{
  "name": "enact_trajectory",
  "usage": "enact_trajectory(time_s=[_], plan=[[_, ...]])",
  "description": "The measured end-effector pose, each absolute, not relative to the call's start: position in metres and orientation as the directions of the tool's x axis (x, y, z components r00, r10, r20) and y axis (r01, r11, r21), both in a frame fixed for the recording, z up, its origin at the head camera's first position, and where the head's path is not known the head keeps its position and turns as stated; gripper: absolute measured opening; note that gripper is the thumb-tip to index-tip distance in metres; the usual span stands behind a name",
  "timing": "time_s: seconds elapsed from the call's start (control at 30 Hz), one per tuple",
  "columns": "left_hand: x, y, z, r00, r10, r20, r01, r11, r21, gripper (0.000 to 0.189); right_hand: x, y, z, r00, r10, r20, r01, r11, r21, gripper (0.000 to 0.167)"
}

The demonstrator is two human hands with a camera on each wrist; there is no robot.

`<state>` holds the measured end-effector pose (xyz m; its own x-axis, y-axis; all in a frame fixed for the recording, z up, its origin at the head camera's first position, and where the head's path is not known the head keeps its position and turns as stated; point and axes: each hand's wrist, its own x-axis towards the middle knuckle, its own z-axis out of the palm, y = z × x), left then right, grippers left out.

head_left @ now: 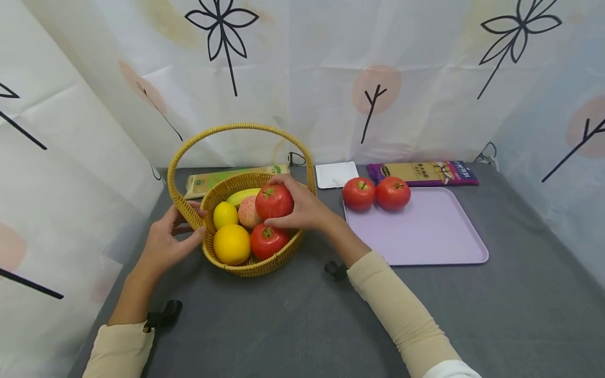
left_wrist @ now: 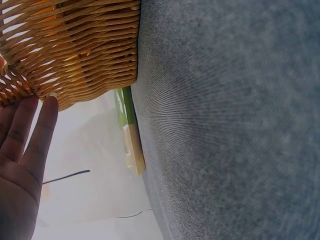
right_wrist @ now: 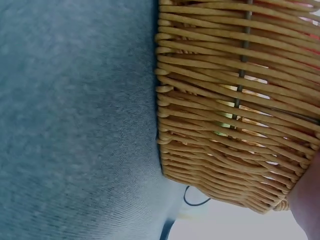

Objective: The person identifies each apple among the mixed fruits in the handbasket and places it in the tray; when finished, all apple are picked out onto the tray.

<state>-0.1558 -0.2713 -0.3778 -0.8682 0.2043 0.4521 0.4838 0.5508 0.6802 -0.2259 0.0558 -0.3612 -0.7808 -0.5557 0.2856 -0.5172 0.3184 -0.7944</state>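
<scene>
A yellow wicker basket with a tall arched handle stands on the grey table. My right hand grips a red apple above its right side. Under that apple lies another red apple in the basket, beside an orange, a lemon, a pinkish round fruit and a banana. With thumb and fingers my left hand holds the basket's left side at the foot of the handle. In the left wrist view its fingers touch the woven wall. The right wrist view shows mostly the basket's side.
To the right is a lilac tray with two red apples at its back left corner. Behind it lie a purple package and a white square. A green-yellow package lies behind the basket, near the curtain.
</scene>
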Motion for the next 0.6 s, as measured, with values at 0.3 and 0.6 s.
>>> enact_trajectory(time_s=[0.3, 0.6], plan=[[-0.155, -0.269, -0.376, -0.865, 0.210, 0.455, 0.490, 0.543, 0.682, 0.055, -0.217, 0.064, -0.364, -0.735, -0.591, 0.332, -0.564, 0.262, -0.783, 0.081], [-0.155, -0.271, -0.376, -0.861, 0.207, 0.465, 0.496, 0.545, 0.676, 0.053, -0.200, 0.077, -0.359, -0.726, -0.583, 0.365, -0.596, 0.268, -0.757, 0.084]])
